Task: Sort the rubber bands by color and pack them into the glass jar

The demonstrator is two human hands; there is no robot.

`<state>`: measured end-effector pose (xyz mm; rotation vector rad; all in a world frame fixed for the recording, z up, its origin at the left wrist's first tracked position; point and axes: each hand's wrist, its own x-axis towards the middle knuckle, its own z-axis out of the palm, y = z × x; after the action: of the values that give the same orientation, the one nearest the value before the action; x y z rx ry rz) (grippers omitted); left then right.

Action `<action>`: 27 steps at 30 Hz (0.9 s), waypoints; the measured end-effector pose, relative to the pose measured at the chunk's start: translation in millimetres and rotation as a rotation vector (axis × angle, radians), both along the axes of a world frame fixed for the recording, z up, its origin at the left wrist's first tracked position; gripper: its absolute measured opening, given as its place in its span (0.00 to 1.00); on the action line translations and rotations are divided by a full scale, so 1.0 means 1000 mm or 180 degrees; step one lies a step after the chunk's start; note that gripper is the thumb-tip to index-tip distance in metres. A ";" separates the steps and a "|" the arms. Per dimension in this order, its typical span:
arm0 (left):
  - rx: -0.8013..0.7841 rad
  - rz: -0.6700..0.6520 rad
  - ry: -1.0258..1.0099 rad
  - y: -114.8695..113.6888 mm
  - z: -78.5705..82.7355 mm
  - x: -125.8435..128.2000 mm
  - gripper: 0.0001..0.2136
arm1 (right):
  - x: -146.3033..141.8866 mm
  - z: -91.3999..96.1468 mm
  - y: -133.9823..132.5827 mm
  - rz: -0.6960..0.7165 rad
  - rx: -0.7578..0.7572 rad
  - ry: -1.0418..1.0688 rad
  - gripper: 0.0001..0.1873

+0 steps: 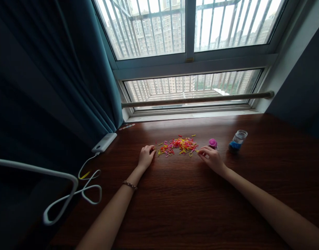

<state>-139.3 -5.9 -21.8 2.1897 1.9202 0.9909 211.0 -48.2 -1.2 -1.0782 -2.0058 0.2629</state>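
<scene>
The pile [182, 144] of coloured bands lies on the table [164, 205]. The left hand [146, 157] rests just left of the pile, fingers curled with the tips together; whether they grip a band cannot be determined. The right hand [210, 159] is at the pile's right edge, thumb and fingertips pinching a yellow band [197, 151]. The pink cup [213, 143] stands right of the pile; the jar [237, 140] stands farther right.

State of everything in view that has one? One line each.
Pile of coloured pieces: loose, spread out
Left hand: fingers curled beside pile; grip unclear
Right hand: fingertips at pile's edge; grip unclear
Glass jar: upright, uncapped, blue contents
Pink item: partly hidden
Curtain: hanging in folds
White cord: loosely looped
</scene>
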 end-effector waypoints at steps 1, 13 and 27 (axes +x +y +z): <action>-0.0028 0.0001 0.0019 0.001 0.000 0.001 0.07 | -0.005 0.002 -0.005 0.0176 -0.0089 0.0030 0.05; -0.0106 -0.0273 -0.0295 -0.019 0.016 0.021 0.05 | -0.041 0.015 -0.047 0.1576 -0.0096 -0.0324 0.07; -0.0339 -0.3030 -0.0371 -0.071 0.040 0.089 0.05 | -0.003 -0.025 0.012 -0.0317 0.0150 -0.0850 0.14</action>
<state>-50.3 -76.9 18.4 2.4426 0.6590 0.7585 208.0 -35.8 -25.8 -1.2315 -2.1717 0.0190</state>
